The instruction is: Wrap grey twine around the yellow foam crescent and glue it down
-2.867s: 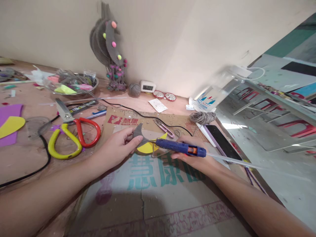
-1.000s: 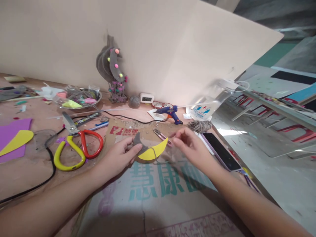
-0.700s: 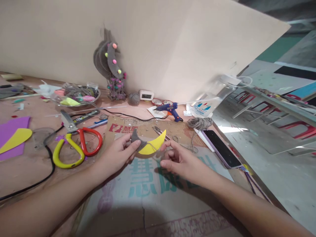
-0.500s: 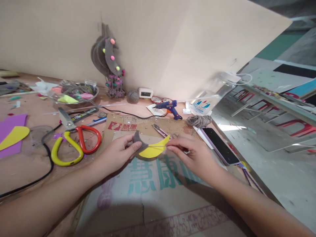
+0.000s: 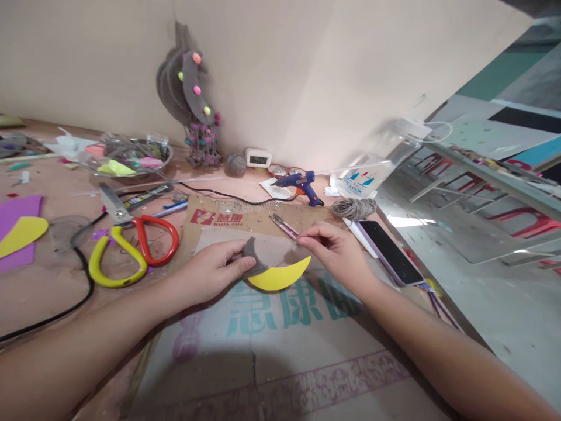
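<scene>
My left hand (image 5: 225,266) is closed on the grey yarn-covered end (image 5: 252,257) of a crescent. The rest of this yellow crescent (image 5: 280,276) is bare and curves to the right above the cardboard. Up and to the right of its bare tip, my right hand (image 5: 326,245) is closed in a pinch. The grey yarn strand, seen at those fingertips a moment ago, is hard to make out now. Thread snips (image 5: 284,225) lie just beyond the right fingertips.
Printed cardboard (image 5: 210,362) covers the work area. Large scissors (image 5: 118,272) lie left, with purple and yellow sheet pieces further out. A blue glue gun (image 5: 300,186), grey yarn (image 5: 353,207) and a phone (image 5: 390,251) sit right. A decorated grey crescent (image 5: 190,88) stands behind.
My right hand has risen slightly from the crescent's tip. The strand that lay across the yellow face no longer shows there. The crescent sits a little lower and further right in view.
</scene>
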A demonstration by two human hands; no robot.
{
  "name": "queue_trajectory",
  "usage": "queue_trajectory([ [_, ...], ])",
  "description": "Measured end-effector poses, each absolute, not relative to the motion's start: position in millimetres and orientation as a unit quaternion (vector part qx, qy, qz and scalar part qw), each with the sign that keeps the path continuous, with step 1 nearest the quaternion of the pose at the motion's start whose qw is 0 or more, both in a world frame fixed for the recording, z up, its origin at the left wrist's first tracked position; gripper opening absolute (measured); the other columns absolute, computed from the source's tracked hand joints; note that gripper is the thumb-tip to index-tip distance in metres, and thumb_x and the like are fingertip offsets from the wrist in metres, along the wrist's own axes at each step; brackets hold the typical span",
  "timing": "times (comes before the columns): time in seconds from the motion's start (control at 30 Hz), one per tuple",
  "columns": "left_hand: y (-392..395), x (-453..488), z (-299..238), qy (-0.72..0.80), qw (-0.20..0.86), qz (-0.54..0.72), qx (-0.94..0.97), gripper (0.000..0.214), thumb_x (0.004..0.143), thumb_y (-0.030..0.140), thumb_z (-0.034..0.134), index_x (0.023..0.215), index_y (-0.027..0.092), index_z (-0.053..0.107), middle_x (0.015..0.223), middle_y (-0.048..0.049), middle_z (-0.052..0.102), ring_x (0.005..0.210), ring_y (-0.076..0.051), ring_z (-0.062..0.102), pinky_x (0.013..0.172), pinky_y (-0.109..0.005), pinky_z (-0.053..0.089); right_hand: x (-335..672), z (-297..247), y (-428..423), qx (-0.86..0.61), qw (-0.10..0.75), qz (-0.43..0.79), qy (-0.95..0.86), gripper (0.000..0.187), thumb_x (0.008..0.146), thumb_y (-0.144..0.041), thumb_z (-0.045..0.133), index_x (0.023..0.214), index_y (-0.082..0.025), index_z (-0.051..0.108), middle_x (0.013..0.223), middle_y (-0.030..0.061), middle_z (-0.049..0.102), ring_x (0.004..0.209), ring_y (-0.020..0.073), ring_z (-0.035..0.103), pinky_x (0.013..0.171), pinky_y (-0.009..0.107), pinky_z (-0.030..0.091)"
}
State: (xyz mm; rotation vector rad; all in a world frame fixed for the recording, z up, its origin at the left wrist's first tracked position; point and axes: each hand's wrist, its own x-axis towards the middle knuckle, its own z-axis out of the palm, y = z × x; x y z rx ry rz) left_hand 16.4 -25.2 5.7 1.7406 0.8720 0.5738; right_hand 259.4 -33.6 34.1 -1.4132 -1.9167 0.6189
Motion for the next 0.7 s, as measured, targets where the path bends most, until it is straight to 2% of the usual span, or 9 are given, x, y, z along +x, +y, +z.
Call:
queue_trajectory([
  [0.23, -26.6, 15.1, 8.0, 0.381, 0.500, 0.219, 0.746, 0.028, 0.082, 0.039, 0.047, 0.094, 0.019, 0.064, 0.091, -0.0044, 0.067, 0.085, -0.024, 0.058, 0.075, -0.030, 0.044, 254.0, 34.8, -35.3, -0.542, 0.340, 0.207, -0.740, 0.015, 0.080, -0.032, 0.058, 0.076, -0.019, 0.064, 0.070, 0.0011, 0.061, 0.064, 0.0130, 0.054, 0.059, 0.026, 0.040],
  [0.43, -26.8, 14.5, 11.4, 0.362, 0.496, 0.214, 0.760, 0.025, 0.083, 0.038, 0.047, 0.088, 0.020, 0.063, 0.087, -0.0022, 0.065, 0.081, -0.020, 0.056, 0.071, -0.026, 0.042, 252.0, 29.7, -33.8, -0.546, 0.332, 0.222, -0.737, 0.016, 0.079, -0.033, 0.058, 0.075, -0.019, 0.064, 0.072, 0.0019, 0.063, 0.066, 0.0140, 0.055, 0.061, 0.027, 0.042],
  [0.53, -28.2, 14.9, 13.4, 0.361, 0.499, 0.236, 0.752, 0.023, 0.084, 0.038, 0.046, 0.081, 0.019, 0.060, 0.078, -0.0001, 0.061, 0.072, -0.016, 0.053, 0.064, -0.023, 0.040, 252.8, 27.6, -32.8, -0.549, 0.343, 0.279, -0.709, 0.021, 0.082, -0.037, 0.053, 0.087, -0.019, 0.064, 0.076, 0.0023, 0.063, 0.064, 0.0133, 0.054, 0.061, 0.027, 0.043],
  [0.63, -30.0, 15.6, 11.8, 0.365, 0.525, 0.268, 0.721, 0.023, 0.085, 0.037, 0.044, 0.078, 0.018, 0.056, 0.064, 0.0031, 0.051, 0.059, -0.011, 0.046, 0.054, -0.021, 0.035, 255.8, 28.4, -36.0, -0.536, 0.400, 0.317, -0.672, 0.030, 0.089, -0.042, 0.040, 0.104, -0.021, 0.056, 0.072, 0.0007, 0.057, 0.059, 0.0121, 0.051, 0.059, 0.027, 0.044],
  [0.7, -30.5, 15.9, 8.5, 0.369, 0.550, 0.284, 0.693, 0.023, 0.086, 0.038, 0.043, 0.081, 0.018, 0.053, 0.060, 0.0050, 0.045, 0.053, -0.010, 0.041, 0.048, -0.020, 0.032, 256.9, 30.7, -41.6, -0.510, 0.444, 0.323, -0.663, 0.033, 0.089, -0.047, 0.035, 0.101, -0.021, 0.052, 0.072, 0.0005, 0.054, 0.059, 0.0123, 0.050, 0.058, 0.026, 0.043],
])
